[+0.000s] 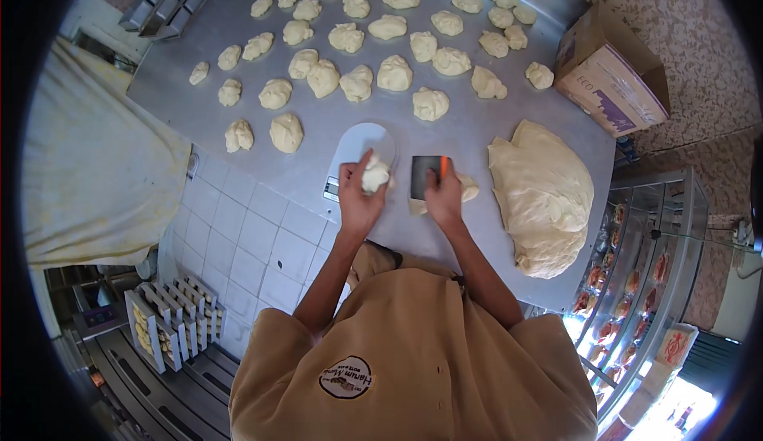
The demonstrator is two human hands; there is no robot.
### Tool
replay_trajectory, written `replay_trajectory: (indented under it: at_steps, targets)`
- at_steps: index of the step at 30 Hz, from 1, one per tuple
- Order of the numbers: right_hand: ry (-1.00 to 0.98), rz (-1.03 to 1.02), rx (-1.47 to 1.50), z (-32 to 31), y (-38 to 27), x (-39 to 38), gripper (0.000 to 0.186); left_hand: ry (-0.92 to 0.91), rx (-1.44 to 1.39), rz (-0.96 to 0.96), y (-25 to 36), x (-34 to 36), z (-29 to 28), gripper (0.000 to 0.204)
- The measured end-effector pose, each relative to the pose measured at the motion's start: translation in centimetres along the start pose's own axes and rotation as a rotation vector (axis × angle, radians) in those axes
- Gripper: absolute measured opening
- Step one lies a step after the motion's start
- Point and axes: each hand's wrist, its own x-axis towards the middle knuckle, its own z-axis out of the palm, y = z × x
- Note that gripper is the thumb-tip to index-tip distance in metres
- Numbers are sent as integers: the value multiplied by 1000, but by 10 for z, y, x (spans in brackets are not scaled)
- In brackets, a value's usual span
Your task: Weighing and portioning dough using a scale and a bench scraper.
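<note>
**Small dough piece (376, 174) at the scale (363, 135), scraper (424, 170) just right of it**

My left hand (360, 202) is over the near part of the scale, thumb and fingers curled in and clamped around the small dough piece. That grip is slightly blurred, and I cannot tell whether the dough also touches the weighing plate. My right hand (444, 200), just right of the scale, is clamped on the scraper, a dark, flat blade with an orange part showing by my fingers. A strip of dough (470, 188) lies under the scraper, right of the scale, its ends poking out; I cannot tell whether the blade has gone through it.

Farther right of the scale, past the strip, sits the big dough mass (548, 198), pale and softly folded, on the metal table (457, 135). Beyond the scale, on the side away from me, dough lumps (430, 104) lie spread in uneven rows, some touching their neighbours, others apart. Two more rest to its left.

Far right of the scale and beyond it stands a cardboard box (608, 79), flaps up. Well left of the scale and beyond it are metal tins (175, 1). Left of the scale, past the table's edge, hangs a yellowish cloth (99, 155), with tiled floor (262, 258) nearer me. A rack (675, 238) with wrapped goods (632, 283) stands right of the scale, past the big dough.
</note>
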Motion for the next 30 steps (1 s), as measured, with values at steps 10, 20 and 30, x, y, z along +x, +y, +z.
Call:
replay_trajectory:
  at_steps: [10, 20, 30]
  targets:
    - [257, 51, 193, -73, 37, -60, 22, 296, 277, 557, -6, -34, 39, 66]
    - [135, 137, 255, -72, 19, -63, 22, -447, 385, 672, -17, -33, 40, 57]
    - [28, 31, 208, -51, 5, -65, 17, -7, -33, 408, -26, 60, -31, 48]
